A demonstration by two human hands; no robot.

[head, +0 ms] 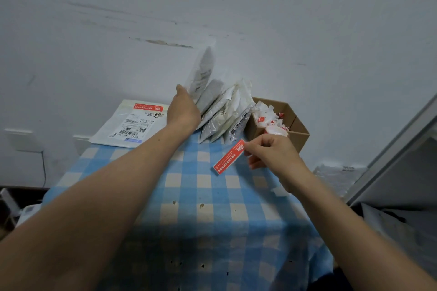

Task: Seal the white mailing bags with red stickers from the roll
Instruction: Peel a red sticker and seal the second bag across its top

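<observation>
Several white mailing bags [220, 111] lean in a row against the wall at the back of the table. My left hand [183, 112] grips the leftmost, tallest bag [202, 73] near its lower edge. My right hand [269, 151] pinches one end of a long red sticker [229, 157], held above the checked cloth in front of the bags. One bag [132, 125] lies flat at the back left with a red sticker [147, 107] across its top and a shipping label on it. The sticker roll [276, 130] sits in the cardboard box.
A brown cardboard box [296, 130] at the back right holds the roll and crumpled white and red backing scraps [267, 113]. A blue and white checked cloth [196, 215] covers the table. A small white paper scrap [280, 191] lies by the right edge. More plastic packets [338, 172] lie beyond the table's right side.
</observation>
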